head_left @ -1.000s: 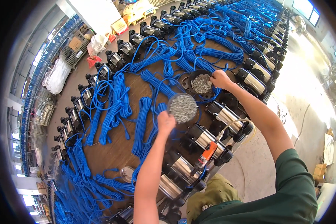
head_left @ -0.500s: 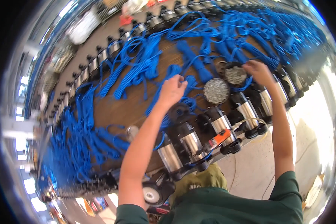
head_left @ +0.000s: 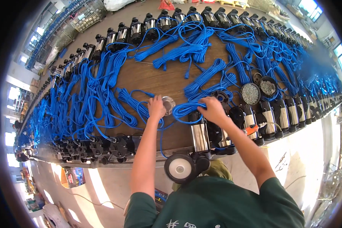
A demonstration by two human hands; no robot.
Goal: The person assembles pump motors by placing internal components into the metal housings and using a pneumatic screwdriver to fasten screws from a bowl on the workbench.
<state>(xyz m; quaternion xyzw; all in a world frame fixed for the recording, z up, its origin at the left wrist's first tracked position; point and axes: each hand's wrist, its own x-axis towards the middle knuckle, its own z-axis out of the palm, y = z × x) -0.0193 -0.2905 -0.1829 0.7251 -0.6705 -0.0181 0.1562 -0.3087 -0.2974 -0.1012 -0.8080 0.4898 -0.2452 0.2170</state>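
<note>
My right hand [head_left: 213, 109] is closed on the end of a looped blue cable coil [head_left: 188, 110], just above a steel-bodied pump [head_left: 200, 136] at the table's near edge. To its left, my left hand [head_left: 156, 108] has curled fingers beside a round metal disc [head_left: 169, 105] and the end of a blue cable bundle [head_left: 135, 104]. What those fingers hold, if anything, is hidden. A black round part with a pale centre [head_left: 179, 168] sits at the pump's near end.
Pumps line the far edge [head_left: 165, 21] and near edge of the brown table [head_left: 140, 76]. Blue cable bundles [head_left: 205, 78] cover much of it. Two bowls of small metal parts [head_left: 250, 94] stand to the right, near an orange-handled tool [head_left: 251, 130].
The view has shifted rightward across the scene. My right hand has come left from the bowls to the cable coil. My left hand has moved back toward me, beside the metal disc.
</note>
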